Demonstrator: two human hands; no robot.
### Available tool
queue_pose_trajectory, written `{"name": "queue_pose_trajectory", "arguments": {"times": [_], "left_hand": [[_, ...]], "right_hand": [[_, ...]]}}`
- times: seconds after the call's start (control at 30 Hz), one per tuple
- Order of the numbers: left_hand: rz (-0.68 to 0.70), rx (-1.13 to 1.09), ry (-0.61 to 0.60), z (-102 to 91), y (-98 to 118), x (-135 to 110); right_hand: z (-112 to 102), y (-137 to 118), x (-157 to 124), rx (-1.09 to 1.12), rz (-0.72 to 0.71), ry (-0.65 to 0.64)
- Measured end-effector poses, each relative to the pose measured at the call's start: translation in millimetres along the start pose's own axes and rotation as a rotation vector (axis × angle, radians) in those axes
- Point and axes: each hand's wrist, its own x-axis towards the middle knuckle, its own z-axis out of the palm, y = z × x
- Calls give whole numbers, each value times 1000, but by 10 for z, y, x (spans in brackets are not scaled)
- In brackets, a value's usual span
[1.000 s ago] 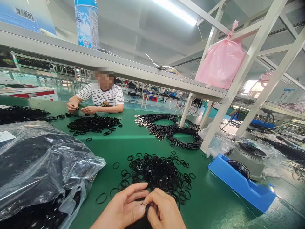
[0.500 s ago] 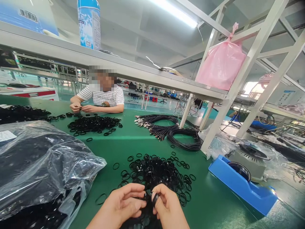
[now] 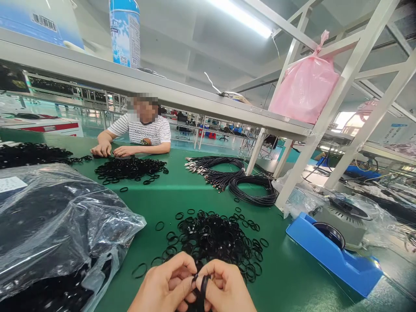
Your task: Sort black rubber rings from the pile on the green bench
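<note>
Both hands meet at the near edge of a pile of black rings [image 3: 214,236] on the green table. Between the thumb and fingers of my right hand [image 3: 224,286] is a black ring [image 3: 204,286], standing on edge. My left hand [image 3: 175,281] pinches a small black piece, seemingly another ring, right beside it; the fingers hide most of it. The fingertips of the two hands touch or nearly touch. Several loose rings lie around the pile, one of them [image 3: 139,271] just left of my left hand.
A clear plastic bag [image 3: 65,225] of black parts fills the left. Right stands a blue tape dispenser [image 3: 334,255]. Coiled black cables [image 3: 253,190] lie by the shelf post. Across the table a person [image 3: 146,130] sits behind another ring pile [image 3: 130,169]. A shelf [image 3: 195,99] crosses above.
My hands have come together, and the left fingers have closed into a pinch next to the right hand's ring. The person opposite has lowered their hands to the table.
</note>
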Motion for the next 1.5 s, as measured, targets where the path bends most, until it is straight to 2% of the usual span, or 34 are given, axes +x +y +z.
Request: {"name": "queue_pose_trajectory", "arguments": {"times": [0.13, 0.23, 0.4, 0.63, 0.8, 0.93, 1.1, 1.23, 1.33, 1.5], "left_hand": [[-11, -21, -24, 6, 21, -9], [-28, -89, -39, 2, 52, -12], [-13, -79, -53, 4, 57, -11], [55, 6, -54, -64, -69, 50], [175, 176, -131, -87, 46, -2], [237, 264, -114, -102, 116, -32], [217, 270, -81, -160, 68, 14], [138, 263, -66, -193, 28, 65], [128, 279, -62, -208, -1, 89], [147, 279, -72, -200, -43, 88]], "right_hand": [[-14, -116, -15, 65, 122, 20], [-50, -105, -8, 110, 179, 0], [-66, -61, 4, 245, 183, -35], [-25, -94, -42, 85, 90, 39], [-14, -120, -68, 65, 119, 14], [-50, -115, -40, 53, 167, 41], [-234, -93, 6, -83, 27, 212], [-350, -84, -23, -475, -228, 243], [-362, -60, -59, -730, -434, 261], [-270, -24, -73, -827, -551, 268]]}}
